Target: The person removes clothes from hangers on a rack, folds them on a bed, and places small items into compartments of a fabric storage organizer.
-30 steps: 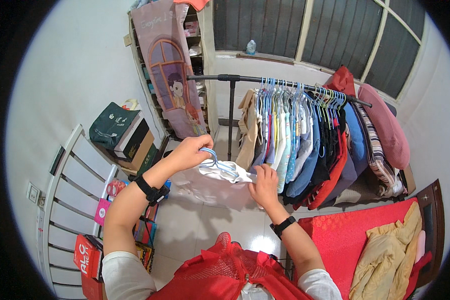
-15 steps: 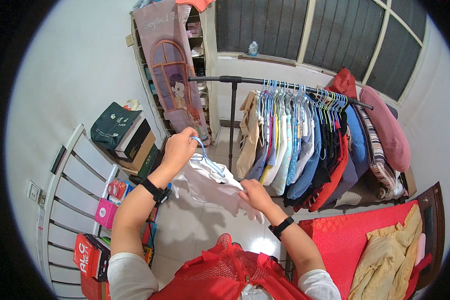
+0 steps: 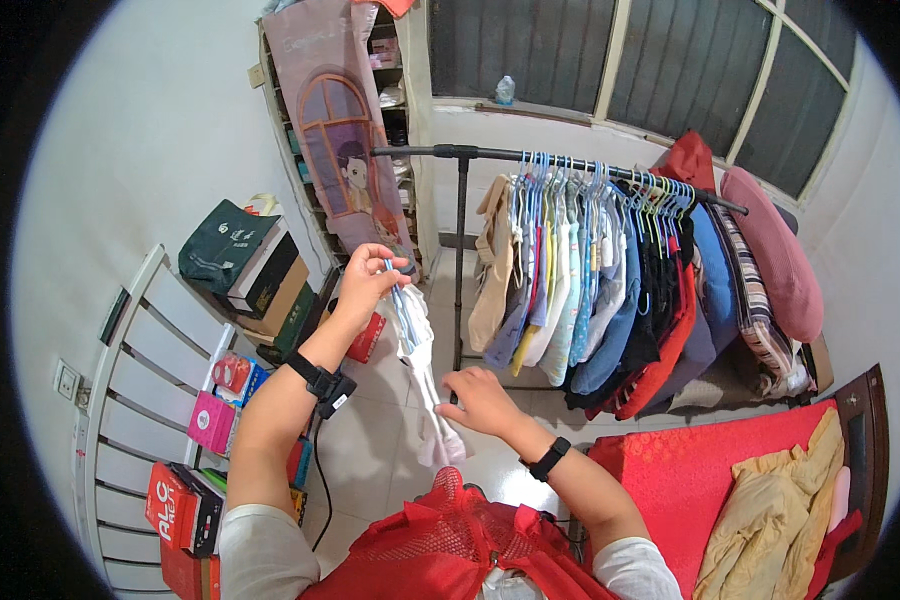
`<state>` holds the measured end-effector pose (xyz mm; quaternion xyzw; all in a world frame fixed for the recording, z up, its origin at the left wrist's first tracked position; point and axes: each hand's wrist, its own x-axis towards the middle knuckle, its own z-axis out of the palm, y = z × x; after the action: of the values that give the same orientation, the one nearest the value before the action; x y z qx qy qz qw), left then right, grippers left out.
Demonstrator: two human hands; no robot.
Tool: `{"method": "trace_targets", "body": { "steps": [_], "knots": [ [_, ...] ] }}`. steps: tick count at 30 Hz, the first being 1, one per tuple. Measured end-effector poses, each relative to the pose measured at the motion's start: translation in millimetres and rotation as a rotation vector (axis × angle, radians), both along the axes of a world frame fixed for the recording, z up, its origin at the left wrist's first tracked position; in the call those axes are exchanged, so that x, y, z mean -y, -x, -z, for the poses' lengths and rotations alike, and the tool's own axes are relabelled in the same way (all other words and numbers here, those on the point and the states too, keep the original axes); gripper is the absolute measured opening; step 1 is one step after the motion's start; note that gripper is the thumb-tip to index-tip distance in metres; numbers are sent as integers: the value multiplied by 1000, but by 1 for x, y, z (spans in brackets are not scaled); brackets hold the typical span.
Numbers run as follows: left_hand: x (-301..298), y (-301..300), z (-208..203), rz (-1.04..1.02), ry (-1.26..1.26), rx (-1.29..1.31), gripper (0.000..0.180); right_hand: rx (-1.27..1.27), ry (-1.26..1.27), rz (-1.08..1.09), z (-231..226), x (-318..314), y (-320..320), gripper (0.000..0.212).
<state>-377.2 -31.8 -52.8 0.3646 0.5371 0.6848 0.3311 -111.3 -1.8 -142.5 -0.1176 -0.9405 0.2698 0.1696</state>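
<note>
My left hand (image 3: pixel 373 280) is closed around the hook end of a light blue clothes hanger (image 3: pixel 398 298). From the hanger droops a small white garment (image 3: pixel 425 385), turned nearly edge-on so it looks like a narrow strip. My right hand (image 3: pixel 485 400) is just right of the garment's lower part, its fingers spread and loosely bent with nothing seen in them. Ahead and to the right, a black clothes rack (image 3: pixel 500 154) bears several hung clothes, among them a beige garment (image 3: pixel 491 270) at the left end of the row.
A red-covered bed (image 3: pixel 670 470) with a yellow padded garment (image 3: pixel 770 515) lies at the lower right. Pillows, one of them pink (image 3: pixel 770 255), are stacked beyond the rack. At left stand a white slatted frame (image 3: pixel 120 350), stacked boxes (image 3: pixel 280 290) and a dark green bag (image 3: pixel 228 245).
The white garment has turned from spread out to edge-on, hanging straighter down. My right hand has let go of its edge and moved slightly left. My left hand still holds the hanger.
</note>
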Motion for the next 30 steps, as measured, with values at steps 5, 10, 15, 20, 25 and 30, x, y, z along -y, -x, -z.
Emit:
{"method": "trace_targets", "body": {
  "steps": [5,10,15,20,25,30],
  "knots": [
    [-7,-11,-1,88,53,-7,40,-25,-11,116,13,-28,-26,40],
    [-24,-24,-4,152,94,-20,45,-72,20,217,11,-56,-46,37],
    [-49,-28,-7,206,82,-16,46,-100,3,267,4,-78,-47,35],
    [-92,-21,-4,254,53,-10,45,-149,-245,286,-7,-109,-23,35],
    [-132,-14,2,311,28,5,42,-6,-670,300,-19,-140,18,31],
    [-165,-1,-7,388,22,69,42,134,-963,295,-17,-182,57,33]
  ]
}}
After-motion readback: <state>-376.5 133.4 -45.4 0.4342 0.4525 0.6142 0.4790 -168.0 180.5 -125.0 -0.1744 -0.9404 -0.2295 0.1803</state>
